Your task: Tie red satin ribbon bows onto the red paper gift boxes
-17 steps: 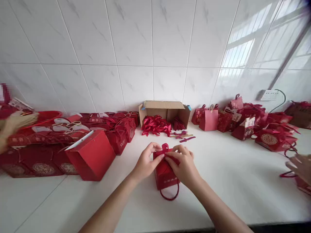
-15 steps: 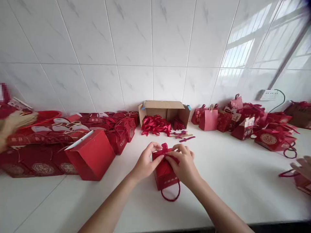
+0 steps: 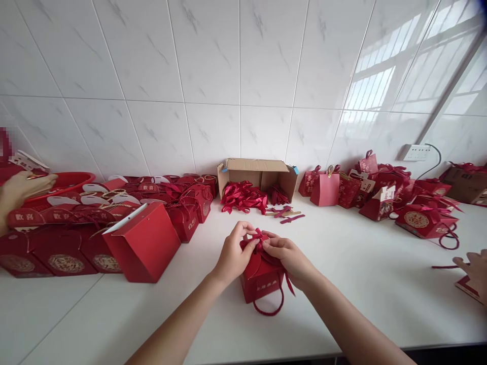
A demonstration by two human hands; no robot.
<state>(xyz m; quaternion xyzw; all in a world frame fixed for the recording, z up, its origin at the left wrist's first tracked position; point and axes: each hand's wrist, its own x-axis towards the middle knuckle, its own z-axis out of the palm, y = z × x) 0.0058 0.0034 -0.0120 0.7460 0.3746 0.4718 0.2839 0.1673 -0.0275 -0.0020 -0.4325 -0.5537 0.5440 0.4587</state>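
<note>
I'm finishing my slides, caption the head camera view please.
Left hand and right hand pinch a red ribbon atop a red box on a white table.

Scene was bright, cool daylight; barred-window glare hit the wall (image 3: 213, 76) at upper right. Soft shadows lay on the counter (image 3: 102, 314), lower left. Box (image 3: 262, 279) was in focus. Wide-angle stretch skewed the sides; top-right corner was dark, far-left edge had a pixelated patch.

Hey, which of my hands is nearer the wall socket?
Right. Your right hand pinches the ribbon's right side, with the socket well beyond and rightward; your left hand pinches the ribbon's left side, farther from the socket.
</note>
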